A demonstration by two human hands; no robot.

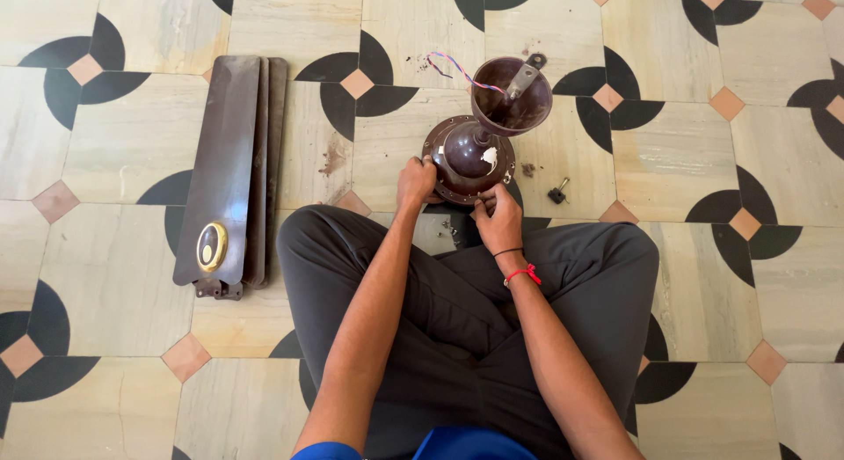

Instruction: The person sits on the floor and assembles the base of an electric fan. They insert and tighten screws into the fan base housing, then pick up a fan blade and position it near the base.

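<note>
1. A round, glossy dark-brown metal ceiling-fan motor housing (469, 158) is seen standing on the patterned floor just in front of the crossed legs (457, 310), which are clad in dark grey trousers.
2. The left hand (416, 182) is laid against the housing's rim at about eight o'clock, its fingers curled closely onto the edge.
3. The right hand (498, 215) is placed at the rim's five o'clock; the fingers are drawn narrow, pinched together at the edge, though what lies between them cannot be told.
4. A red thread band (524, 273) and a thin black band are worn on the right wrist.
5. A dark-brown bell-shaped metal canopy cup (511, 94) is carried on the short rod at the housing's one o'clock, tilted so its hollow is shown; a grey metal bracket (525, 76) is fixed at its lip.
6. A loose bundle of thin coloured wires (453, 67) — pink, blue and pale — is trailed from the cup toward eleven o'clock.
7. A small dark screw-like fitting (557, 194) is left on the floor at the housing's three o'clock, apart from it.
8. Three long, flat, dark-brown fan blades (230, 174) are stacked well apart at nine o'clock — a gold oval ornament (211, 246) is borne near their lower end.
9. The floor (132, 143) is made of smooth beige stone tiles, inlaid with black curved petals and small pinkish diamonds.
</note>
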